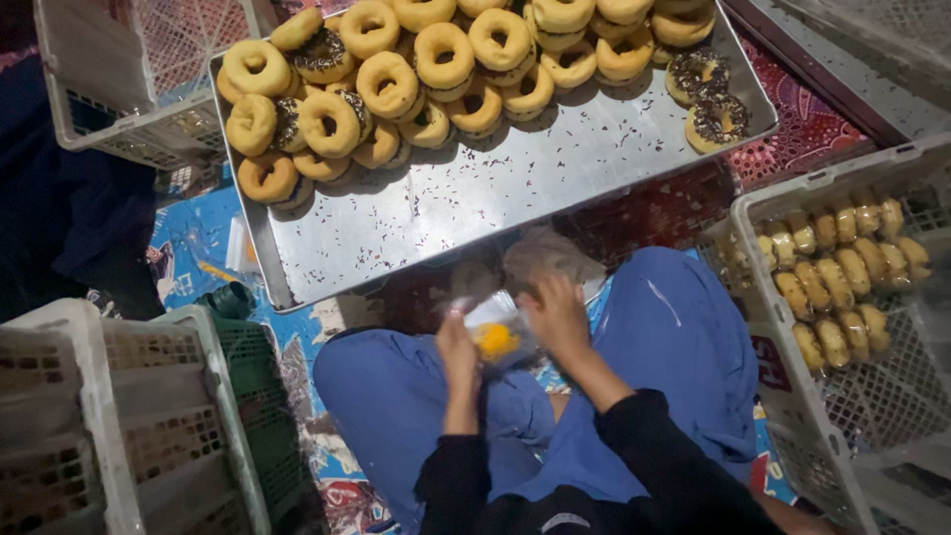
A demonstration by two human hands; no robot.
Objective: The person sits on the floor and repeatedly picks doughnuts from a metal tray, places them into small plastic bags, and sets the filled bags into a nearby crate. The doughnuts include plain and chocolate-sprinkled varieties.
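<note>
My left hand (pixel 457 349) and my right hand (pixel 557 315) together hold a small clear plastic bag (pixel 492 327) with a yellow-orange doughnut inside it, over my lap in blue trousers. Just ahead lies a crumpled pile of more plastic bags (pixel 548 256). Beyond that sits a large metal tray (pixel 466 198) scattered with chocolate sprinkles. Several glazed doughnuts (pixel 386 84) are stacked along its far side. Two chocolate-sprinkled doughnuts (pixel 715 121) lie at its right corner.
A white plastic crate (pixel 783 416) at my right holds several bagged doughnuts (pixel 842 282) in rows. Stacked white and green crates (pixel 149 426) stand at my left. Another white crate (pixel 109 89) is at the far left. A patterned mat covers the floor.
</note>
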